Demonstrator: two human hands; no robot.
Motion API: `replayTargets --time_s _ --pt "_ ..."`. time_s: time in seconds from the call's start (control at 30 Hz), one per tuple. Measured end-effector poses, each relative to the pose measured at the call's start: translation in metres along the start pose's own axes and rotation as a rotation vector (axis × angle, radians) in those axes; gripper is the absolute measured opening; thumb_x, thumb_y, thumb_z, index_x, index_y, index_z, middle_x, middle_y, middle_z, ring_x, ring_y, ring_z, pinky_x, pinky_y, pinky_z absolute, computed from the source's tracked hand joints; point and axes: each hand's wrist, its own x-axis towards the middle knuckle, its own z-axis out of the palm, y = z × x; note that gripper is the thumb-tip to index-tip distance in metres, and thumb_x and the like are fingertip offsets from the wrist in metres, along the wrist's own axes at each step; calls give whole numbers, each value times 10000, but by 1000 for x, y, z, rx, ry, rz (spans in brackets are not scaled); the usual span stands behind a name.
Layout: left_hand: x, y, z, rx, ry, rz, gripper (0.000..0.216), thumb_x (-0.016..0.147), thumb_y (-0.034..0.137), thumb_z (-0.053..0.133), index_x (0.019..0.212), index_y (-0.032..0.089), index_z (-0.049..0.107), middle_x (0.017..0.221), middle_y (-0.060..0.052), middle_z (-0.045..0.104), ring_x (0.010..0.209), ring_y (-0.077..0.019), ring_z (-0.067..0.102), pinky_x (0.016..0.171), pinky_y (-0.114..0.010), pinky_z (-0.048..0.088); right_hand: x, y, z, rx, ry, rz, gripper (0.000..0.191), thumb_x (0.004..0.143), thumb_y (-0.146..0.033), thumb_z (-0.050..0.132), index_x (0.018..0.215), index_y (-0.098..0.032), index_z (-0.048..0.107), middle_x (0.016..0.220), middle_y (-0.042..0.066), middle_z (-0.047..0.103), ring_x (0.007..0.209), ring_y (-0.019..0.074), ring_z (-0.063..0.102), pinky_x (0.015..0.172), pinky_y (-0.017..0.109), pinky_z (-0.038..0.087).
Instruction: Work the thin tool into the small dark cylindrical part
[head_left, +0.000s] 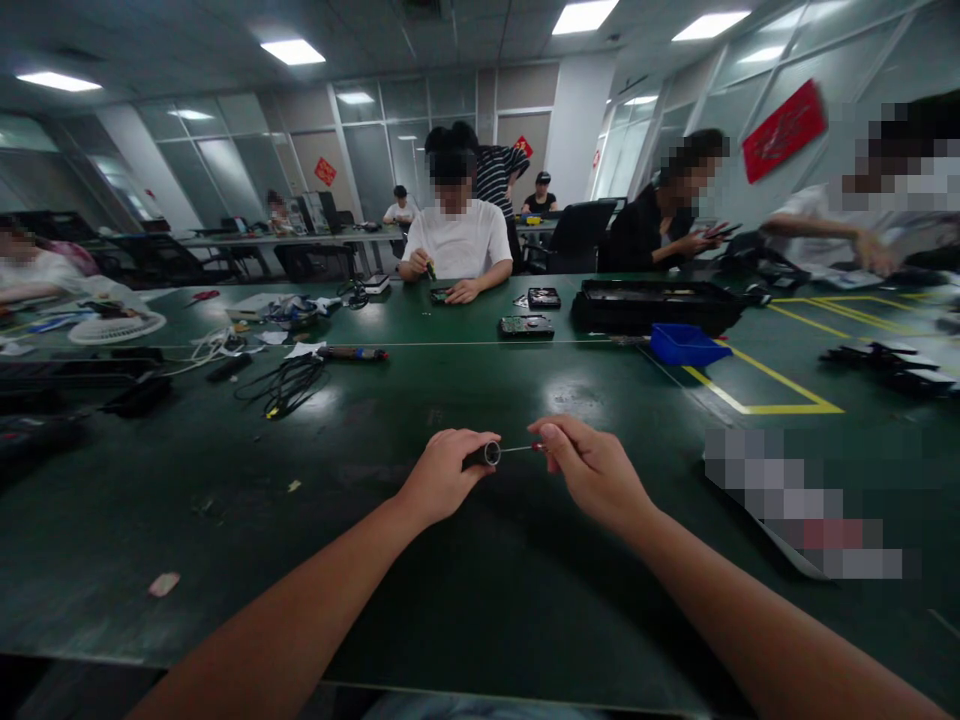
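My left hand point(442, 475) is closed around a dark cylindrical piece point(490, 455) with a shiny round end, which faces right and toward me. Most of its body is hidden by the fingers. Pinched in my right hand point(596, 465) is a thin screwdriver point(517, 449) with a bit of red at its handle. Its metal shaft points left and meets the round end of the piece; I cannot tell how far the tip reaches in. Both hands are just above the green table point(450, 620).
Ahead lie a pen-like tool point(352, 353), black cables point(289, 385) and hard drives point(526, 327). A blue scoop-shaped bin point(686, 345) stands before a long black tray point(652, 305). A blurred-out flat object point(795, 510) is at right. Across the table a person point(457, 240) works on a circuit board.
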Motion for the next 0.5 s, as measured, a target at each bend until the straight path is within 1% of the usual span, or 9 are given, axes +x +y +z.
replayTargets --time_s 0.03,0.1,0.2,0.3,0.4,0.43,0.5 --pt "0 1 0 1 1 3 375 860 195 706 1216 284 630 1163 -6 675 1097 -216 593 1014 -419 397 0 0 1 -2 17 16 351 1002 -418 393 1054 -215 674 655 -3 639 565 159 591 562 290 418" --pt "0 1 1 4 1 12 379 857 207 713 1218 289 630 1161 -7 677 1093 -218 593 1016 -423 396 1 1 2 1 34 42 340 991 -423 423 1131 -215 652 711 9 678 556 161 587 536 290 404" --pt "-1 2 1 3 -4 15 374 864 217 704 1222 291 628 1162 -12 674 1094 -221 590 1024 -430 396 0 1 1 23 23 40 328 980 -395 454 1209 -217 606 800 24 703 624 171 614 558 293 415" --pt "-2 0 0 2 4 -8 389 867 206 695 1239 289 617 1176 -16 667 1113 -223 583 1041 -432 393 -1 1 0 53 -8 20 303 985 -367 442 1197 -221 601 761 9 658 668 171 611 614 298 434" --pt "-1 -2 -1 -2 19 -20 398 866 207 696 1246 294 613 1189 -17 661 1122 -223 578 1042 -431 397 -2 3 1 117 -37 53 322 1010 -398 374 1142 -227 613 682 -11 582 638 165 575 609 300 429" --pt "-1 -3 -1 -3 22 -18 395 867 212 696 1244 294 614 1187 -18 661 1120 -223 578 1043 -432 398 -2 4 2 148 -28 79 339 1014 -419 356 1128 -228 613 668 -14 563 625 164 564 598 300 427" --pt "0 -3 0 -1 22 -11 389 869 222 695 1243 291 615 1178 -23 662 1115 -224 579 1048 -439 398 -2 6 4 222 24 117 326 1006 -427 374 1155 -232 589 715 -5 574 663 170 570 613 302 447"
